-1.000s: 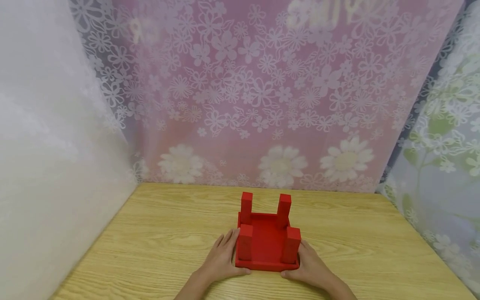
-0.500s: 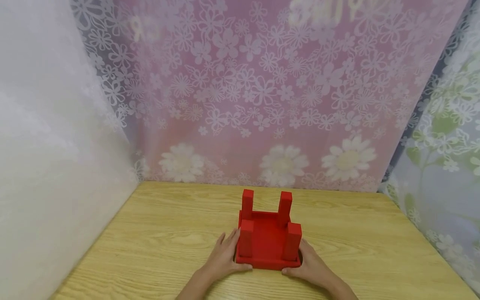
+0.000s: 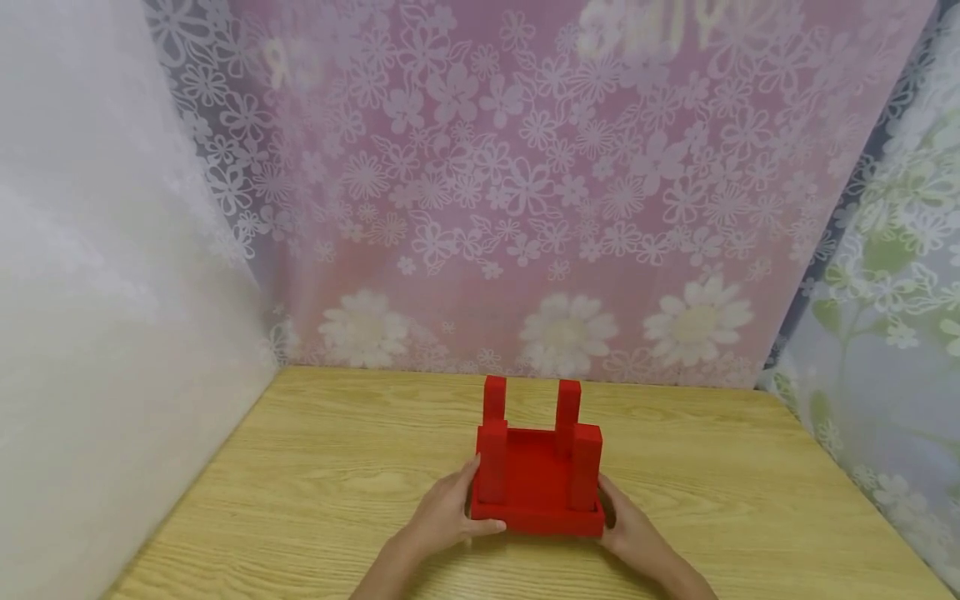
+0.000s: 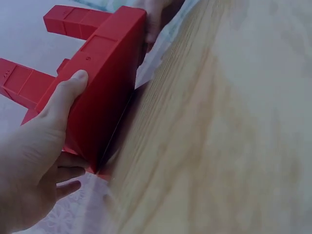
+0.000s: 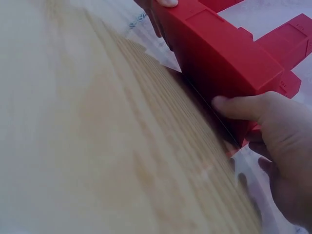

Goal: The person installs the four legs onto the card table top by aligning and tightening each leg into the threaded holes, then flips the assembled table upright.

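A small red stool (image 3: 537,475) lies upside down on the wooden table, its block-like legs pointing up. Its near edge is raised, and the flat underside shows in both wrist views. My left hand (image 3: 444,515) grips the near left corner, with the thumb on the near side face and the fingers around the left side. At the near right corner my right hand (image 3: 633,535) holds the stool; in the right wrist view its thumb (image 5: 236,107) presses on the flat underside. The far edge of the stool (image 4: 105,92) stays down at the table.
The wood-grain table (image 3: 337,467) extends on both sides of the stool. A pink flowered curtain (image 3: 480,183) hangs behind it. A whitish sheet (image 3: 112,275) stands at the left and a leafy, flowered one (image 3: 885,308) at the right.
The stool's near edge has come up off the table, so it tilts away and more of its near side shows. My right thumb has moved from the near side to underneath.
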### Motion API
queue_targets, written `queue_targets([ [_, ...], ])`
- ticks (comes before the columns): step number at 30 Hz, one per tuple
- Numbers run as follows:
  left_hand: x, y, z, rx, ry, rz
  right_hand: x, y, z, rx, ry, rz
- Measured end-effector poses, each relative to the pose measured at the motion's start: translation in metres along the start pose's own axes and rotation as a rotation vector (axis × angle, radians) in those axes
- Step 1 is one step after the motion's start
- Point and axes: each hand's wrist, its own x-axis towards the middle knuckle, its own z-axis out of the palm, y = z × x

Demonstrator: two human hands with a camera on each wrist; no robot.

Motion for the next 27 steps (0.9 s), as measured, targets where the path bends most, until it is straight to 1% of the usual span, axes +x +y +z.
queue_targets([
  [2, 0.001, 0.001, -0.003, -0.058, -0.028, -0.012, 0.001, -0.001, 0.000, 0.027, 0.041, -0.026],
  [3, 0.001, 0.002, -0.005, -0.094, -0.048, -0.024, 0.001, -0.001, -0.001, 0.018, 0.065, -0.041],
  [4, 0.002, 0.002, -0.007, -0.131, -0.068, -0.033, 0.002, -0.002, -0.001, -0.004, 0.089, -0.057],
  [5, 0.002, 0.002, -0.008, -0.156, -0.087, -0.035, 0.003, -0.002, -0.001, -0.055, 0.118, -0.075],
  [7, 0.003, 0.001, -0.011, -0.198, -0.117, -0.023, 0.004, -0.003, -0.002, -0.143, 0.158, -0.100],
  [8, 0.003, 0.000, -0.012, -0.195, -0.127, -0.012, 0.004, -0.004, -0.003, -0.197, 0.184, -0.098],
  [10, 0.001, -0.002, -0.013, -0.143, -0.128, 0.023, 0.004, -0.007, -0.005, -0.283, 0.221, -0.071],
  [12, 0.000, -0.005, -0.013, -0.100, -0.105, 0.061, 0.003, -0.009, -0.008, -0.300, 0.230, -0.034],
  [14, -0.001, -0.007, -0.012, -0.056, -0.054, 0.074, 0.002, -0.012, -0.012, -0.288, 0.231, 0.006],
  [16, 0.000, -0.008, -0.008, -0.041, 0.026, 0.100, 0.002, -0.013, -0.017, -0.269, 0.227, 0.011],
  [18, 0.001, -0.009, -0.005, -0.013, 0.130, 0.126, 0.003, -0.014, -0.021, -0.252, 0.217, 0.011],
  [19, 0.003, -0.008, -0.003, 0.004, 0.185, 0.143, 0.004, -0.014, -0.022, -0.260, 0.218, 0.011],
  [21, 0.006, -0.008, 0.001, 0.068, 0.298, 0.180, 0.004, -0.016, -0.024, -0.268, 0.221, 0.009],
  [23, 0.008, -0.006, 0.003, 0.114, 0.392, 0.200, 0.005, -0.017, -0.025, -0.279, 0.225, -0.003],
  [25, 0.010, -0.005, 0.006, 0.141, 0.455, 0.211, 0.005, -0.017, -0.027, -0.291, 0.228, -0.016],
  [27, 0.012, -0.004, 0.007, 0.159, 0.489, 0.211, 0.005, -0.018, -0.028, -0.289, 0.228, -0.016],
])
